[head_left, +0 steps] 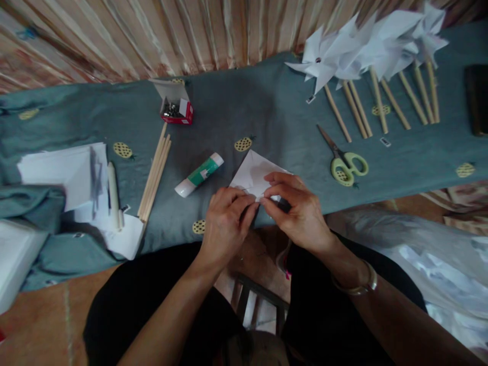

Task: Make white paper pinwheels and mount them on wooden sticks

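White paper sheet seen just below the centre of the frame, at the near edge of the cloth-covered counter. Set diamond-wise: one corner is pointed at the top of the frame, another toward the right; the lower part is covered by fingers. No longer axis can be made out, the outline being roughly square where exposed. Surface plain white, faintly shaded, marked by a thin slit-like line running in from the left side. The near corner is pinched by the right hand, thumb and forefinger brought together on the paper; the lower left edge is clamped by the grip of the left hand, thumb and forefinger likewise closed. A green-and-white glue stick is laid slantwise to the left of the sheet; green-handled scissors are noted to the right, blades slightly parted. Wooden sticks and a small red box of metal pieces are found left of centre, finished paper pinwheels grouped at upper right.
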Tool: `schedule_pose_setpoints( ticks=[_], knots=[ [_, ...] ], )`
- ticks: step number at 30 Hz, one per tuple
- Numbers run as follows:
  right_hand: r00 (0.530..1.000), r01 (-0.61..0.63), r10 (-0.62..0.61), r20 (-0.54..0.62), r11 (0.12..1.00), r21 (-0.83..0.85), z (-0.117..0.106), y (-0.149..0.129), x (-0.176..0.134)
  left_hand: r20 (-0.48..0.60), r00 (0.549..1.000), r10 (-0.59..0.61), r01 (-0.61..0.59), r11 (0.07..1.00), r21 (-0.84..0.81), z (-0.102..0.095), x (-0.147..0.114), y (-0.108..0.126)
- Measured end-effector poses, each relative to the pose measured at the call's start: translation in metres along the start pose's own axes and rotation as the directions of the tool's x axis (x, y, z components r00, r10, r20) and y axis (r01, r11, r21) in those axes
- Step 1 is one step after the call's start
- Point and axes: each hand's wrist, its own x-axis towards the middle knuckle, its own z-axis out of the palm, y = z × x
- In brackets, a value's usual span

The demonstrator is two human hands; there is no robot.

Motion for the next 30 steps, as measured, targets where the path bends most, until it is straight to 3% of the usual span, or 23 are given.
schedule_pose_setpoints(
  ticks=[13, 30],
  knots=[
    [0.999, 0.030, -0.031, -0.022, 0.999, -0.031, 0.000, 0.003, -0.005, 0.059, 0.996, -0.060, 0.056, 0.996, 0.066, -0.001, 0.008, 0.003],
    [0.995, 0.100, -0.102, -0.020, 0.991, -0.086, 0.002, 0.004, -0.006, 0.104, 0.993, -0.063, 0.047, 0.987, 0.155, -0.003, 0.012, 0.004]
  ],
)
